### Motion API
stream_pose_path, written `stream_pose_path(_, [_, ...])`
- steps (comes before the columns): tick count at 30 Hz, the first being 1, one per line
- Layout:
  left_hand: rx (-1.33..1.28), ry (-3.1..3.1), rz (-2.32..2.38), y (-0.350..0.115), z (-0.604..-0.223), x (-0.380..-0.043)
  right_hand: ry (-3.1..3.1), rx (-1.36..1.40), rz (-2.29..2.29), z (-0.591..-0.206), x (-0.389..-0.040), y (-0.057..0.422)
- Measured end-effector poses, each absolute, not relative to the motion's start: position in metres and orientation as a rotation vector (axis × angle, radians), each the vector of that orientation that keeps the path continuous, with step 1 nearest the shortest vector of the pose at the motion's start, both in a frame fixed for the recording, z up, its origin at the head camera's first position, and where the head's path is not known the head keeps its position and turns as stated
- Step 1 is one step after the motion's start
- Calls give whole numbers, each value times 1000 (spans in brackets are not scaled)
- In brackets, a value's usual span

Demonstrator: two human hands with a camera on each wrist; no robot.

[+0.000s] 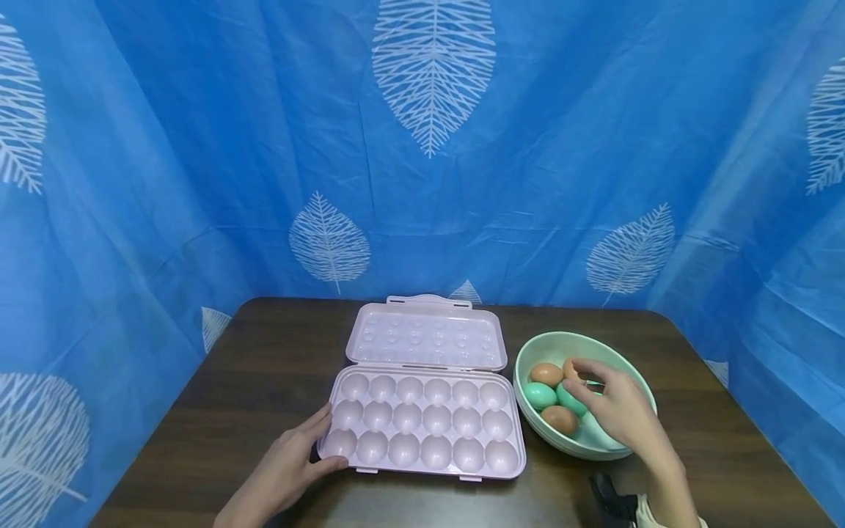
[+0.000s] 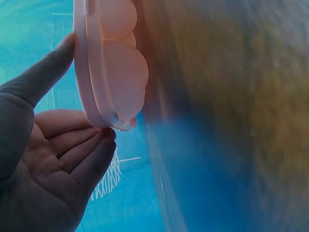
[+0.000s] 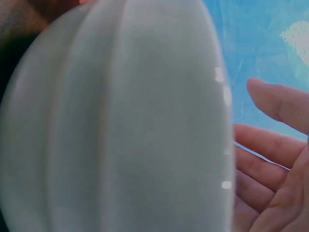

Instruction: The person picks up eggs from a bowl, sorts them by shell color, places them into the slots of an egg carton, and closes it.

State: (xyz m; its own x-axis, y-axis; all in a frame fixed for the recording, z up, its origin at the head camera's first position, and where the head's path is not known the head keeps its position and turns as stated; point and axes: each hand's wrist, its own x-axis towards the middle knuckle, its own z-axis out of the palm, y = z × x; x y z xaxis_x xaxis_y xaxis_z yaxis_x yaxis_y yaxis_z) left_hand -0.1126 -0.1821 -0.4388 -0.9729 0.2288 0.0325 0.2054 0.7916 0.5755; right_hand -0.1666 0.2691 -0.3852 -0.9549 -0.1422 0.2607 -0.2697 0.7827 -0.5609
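A pale pink egg carton (image 1: 422,462) lies open on the table with rows of bare hollows. At its front left corner my left hand (image 1: 284,462) rests fingertips on the side edge and the thumb at the front edge; the left wrist view shows the same touch on the carton (image 2: 120,77). Over a pale green bowl (image 1: 541,345) reaches my right hand (image 1: 617,403), thumb and fingers spread around a brown egg (image 1: 571,371). The bowl wall (image 3: 159,116) hides part of those fingers in the right wrist view.
Also in the bowl are a brown egg (image 1: 546,375), another brown egg (image 1: 560,420) and green eggs (image 1: 540,396). The carton's lid (image 1: 429,337) is folded back behind it. A blue curtain (image 1: 422,220) with white leaf prints hangs behind the dark wooden table (image 1: 284,367).
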Motion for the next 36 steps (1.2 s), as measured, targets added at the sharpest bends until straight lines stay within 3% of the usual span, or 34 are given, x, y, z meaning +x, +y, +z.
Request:
stream_pose_path(14, [289, 2923, 960, -181, -438, -113, -2887, 332, 911, -401, -173, 270])
stream_pose_path(36, [280, 2910, 974, -180, -439, -115, -2978, 715, 1003, -411, -171, 265])
